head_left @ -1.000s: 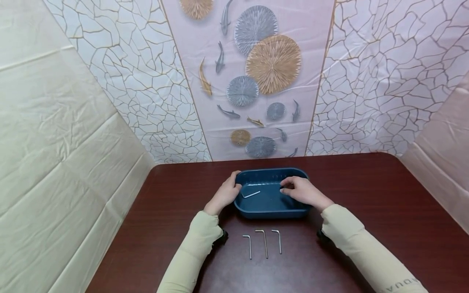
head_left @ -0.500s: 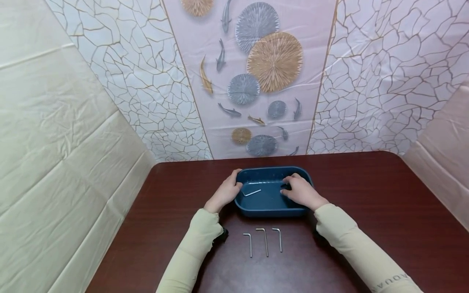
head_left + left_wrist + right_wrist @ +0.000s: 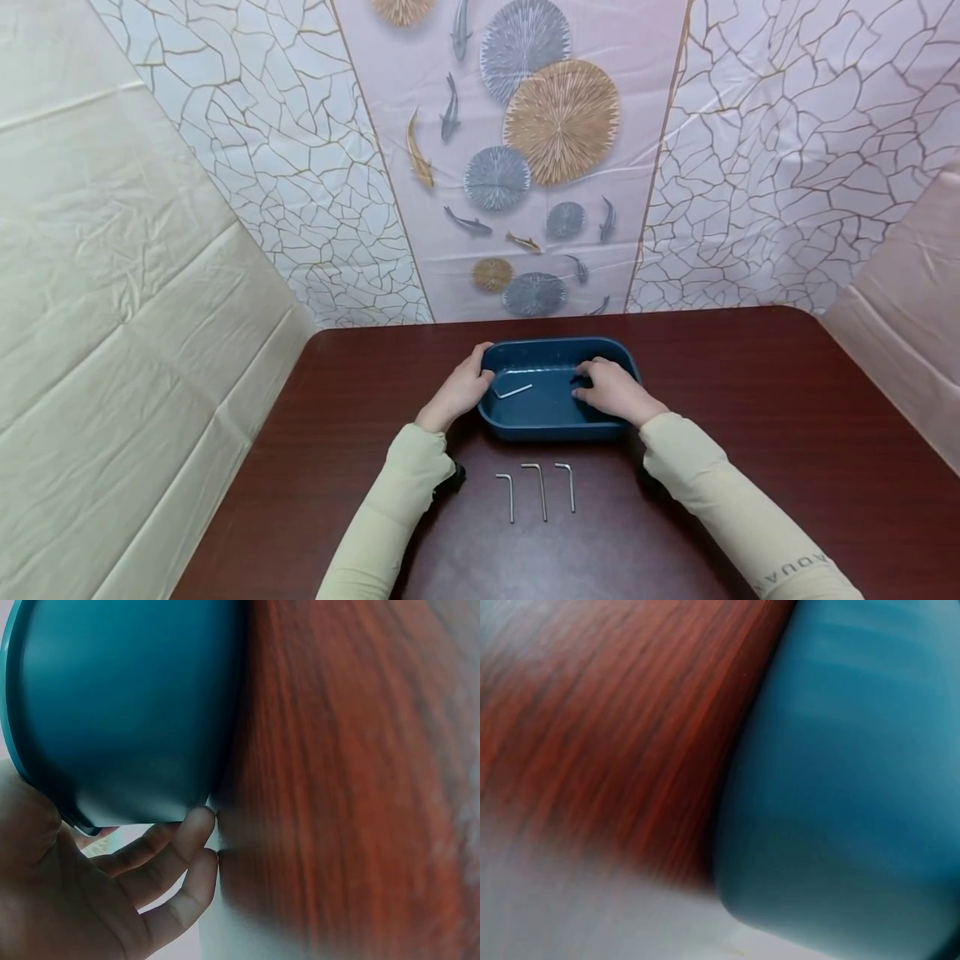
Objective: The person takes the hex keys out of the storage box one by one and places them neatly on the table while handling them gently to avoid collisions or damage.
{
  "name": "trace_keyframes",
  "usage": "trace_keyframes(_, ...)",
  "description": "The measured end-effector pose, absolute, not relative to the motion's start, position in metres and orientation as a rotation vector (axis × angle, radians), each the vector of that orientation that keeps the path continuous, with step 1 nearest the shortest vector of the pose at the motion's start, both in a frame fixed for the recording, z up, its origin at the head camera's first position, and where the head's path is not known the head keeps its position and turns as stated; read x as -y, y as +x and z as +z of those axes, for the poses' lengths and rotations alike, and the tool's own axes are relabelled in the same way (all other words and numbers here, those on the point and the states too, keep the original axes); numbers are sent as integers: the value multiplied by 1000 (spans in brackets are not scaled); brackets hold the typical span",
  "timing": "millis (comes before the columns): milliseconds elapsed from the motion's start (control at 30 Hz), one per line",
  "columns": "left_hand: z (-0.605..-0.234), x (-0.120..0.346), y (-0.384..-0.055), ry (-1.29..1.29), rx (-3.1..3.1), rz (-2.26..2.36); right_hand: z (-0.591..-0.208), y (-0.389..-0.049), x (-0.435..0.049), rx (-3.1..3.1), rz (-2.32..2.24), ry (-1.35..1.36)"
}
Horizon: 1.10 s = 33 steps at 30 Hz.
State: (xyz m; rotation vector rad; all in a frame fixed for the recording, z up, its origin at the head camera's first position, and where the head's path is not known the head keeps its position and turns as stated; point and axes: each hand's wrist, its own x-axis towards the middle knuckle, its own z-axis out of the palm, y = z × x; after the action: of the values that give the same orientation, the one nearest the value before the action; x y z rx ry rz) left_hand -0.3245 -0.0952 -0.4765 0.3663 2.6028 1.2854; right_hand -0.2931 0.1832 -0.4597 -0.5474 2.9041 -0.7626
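Note:
My left hand (image 3: 457,392) grips the left end of a blue rectangular tray (image 3: 555,432), thumb at the rim. In the left wrist view, the fingers (image 3: 184,900) curl along the outside of its wall. Inside, near the left end, lies a silver hex key (image 3: 515,391). My right hand (image 3: 611,392) reaches over the right end into the tray, fingers bent and thumb apart from the index finger. A small dark shape (image 3: 581,380) shows between them; I cannot tell whether it is held. The right wrist view shows only the tray's outer wall and table.
Three hex keys stand in a row on the table in front of the tray: a left one (image 3: 511,498), a middle one (image 3: 543,493) and a right one (image 3: 572,488). The dark red wooden table (image 3: 750,400) ends at a patterned cloth backdrop (image 3: 525,208).
My right hand has moved slightly left and lower into the tray, and the dark shape between its fingers now shows. The left hand stays on the rim. The hex keys have not moved.

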Motion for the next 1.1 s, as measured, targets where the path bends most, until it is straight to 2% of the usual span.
trace_keyframes(467,-477,95,-322,357,-2602,1309,-458,-291,-183,-2825,-772,-631)
trace_keyframes(833,-478,93,-321,378,-2600,1300,-458,-290,-184,-2729,-828,-521)
trace_keyframes(1100,-476,95,-321,370,-2595,1311,-460,-293,-183,-2664,-825,-546)
